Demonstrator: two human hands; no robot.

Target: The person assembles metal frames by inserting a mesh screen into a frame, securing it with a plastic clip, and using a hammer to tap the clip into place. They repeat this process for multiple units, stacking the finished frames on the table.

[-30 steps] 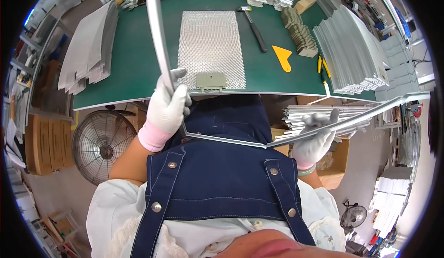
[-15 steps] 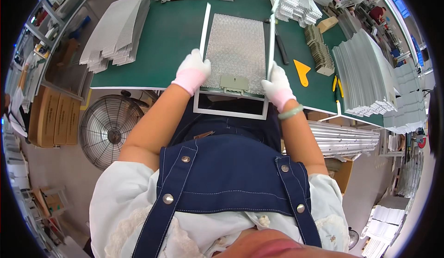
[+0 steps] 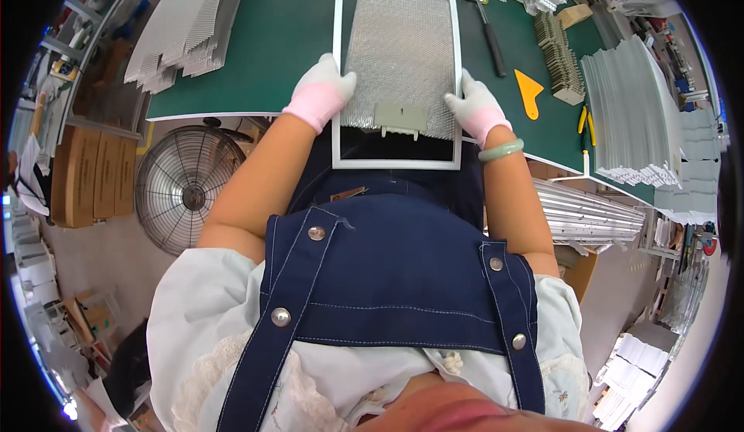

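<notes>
My left hand (image 3: 322,89), in a white glove with a pink cuff, is closed on the left bar of a thin white metal frame (image 3: 396,165). My right hand (image 3: 476,108), gloved alike, has its fingers at the frame's right bar, thumb toward the panel; its grip is partly hidden. Between the bars lies a silvery mesh panel (image 3: 399,48), its right edge close along the right bar and a gap beside its upper left edge. On the panel's near edge sits a grey-green plastic piece (image 3: 401,116) with small prongs. The frame's near end overhangs the table edge above my lap.
On the green table (image 3: 298,13) lie a hammer (image 3: 490,37), a yellow scraper (image 3: 530,93) and yellow-handled pliers (image 3: 586,128). Stacks of mesh panels (image 3: 186,25) stand left, with pleated sheets (image 3: 629,114) at right. A row of grey-green pieces (image 3: 559,60) lies between. A floor fan (image 3: 190,192) stands below left.
The frame's side bars have come closer to the panel, the right one now along its edge. Both hands stay at the bars. The whole view has shifted somewhat.
</notes>
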